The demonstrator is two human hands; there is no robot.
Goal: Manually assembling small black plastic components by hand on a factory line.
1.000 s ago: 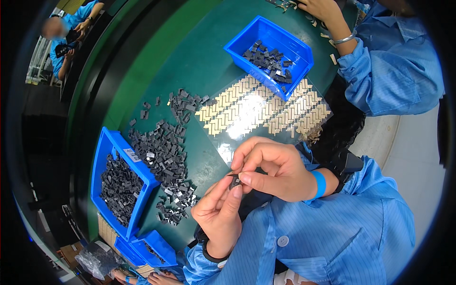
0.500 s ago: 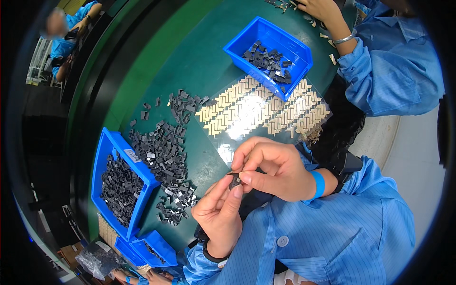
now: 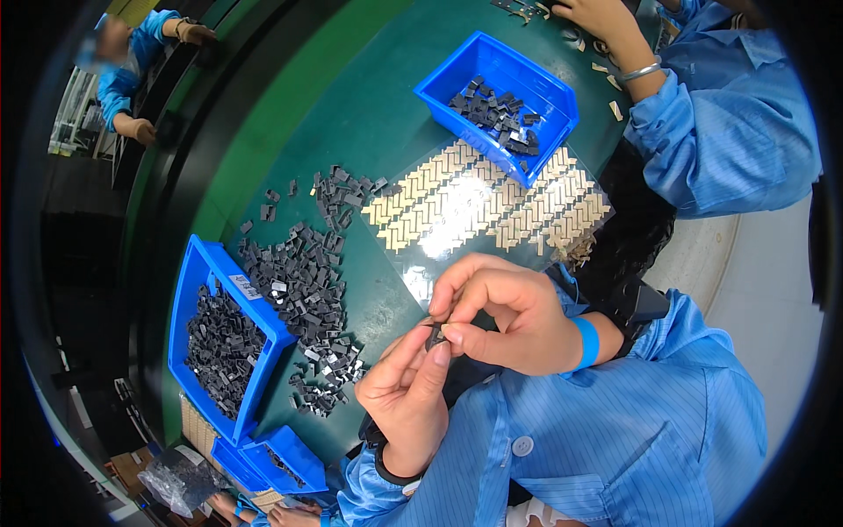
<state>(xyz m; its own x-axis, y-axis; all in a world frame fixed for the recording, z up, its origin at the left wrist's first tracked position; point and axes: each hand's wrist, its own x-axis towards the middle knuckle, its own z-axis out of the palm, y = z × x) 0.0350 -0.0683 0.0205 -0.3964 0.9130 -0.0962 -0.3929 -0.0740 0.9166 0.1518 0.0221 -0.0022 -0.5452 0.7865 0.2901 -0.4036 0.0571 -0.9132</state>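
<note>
Between the fingertips of both hands is a small black plastic part (image 3: 434, 335), held up in front of my chest. My left hand (image 3: 407, 386) pinches it from below with thumb and fingers. From the right, my right hand (image 3: 505, 312) closes thumb and forefinger on its upper end; whether a smaller piece is in that pinch I cannot make out. Just beyond my hands lies a clear sheet with rows of small beige adhesive pieces (image 3: 443, 198). To the left is a loose pile of black plastic parts (image 3: 303, 272) on the green table.
A blue bin (image 3: 279, 329) full of black parts stands left, with a smaller blue bin (image 3: 290, 461) below it. Another blue bin (image 3: 553, 101) rests on the sheet's far edge. A co-worker's arm (image 3: 645, 79) reaches in at upper right; another person (image 3: 132, 70) is at upper left.
My hands stay together at the black part, with only slight finger movement. The person at upper left has spread their arms apart.
</note>
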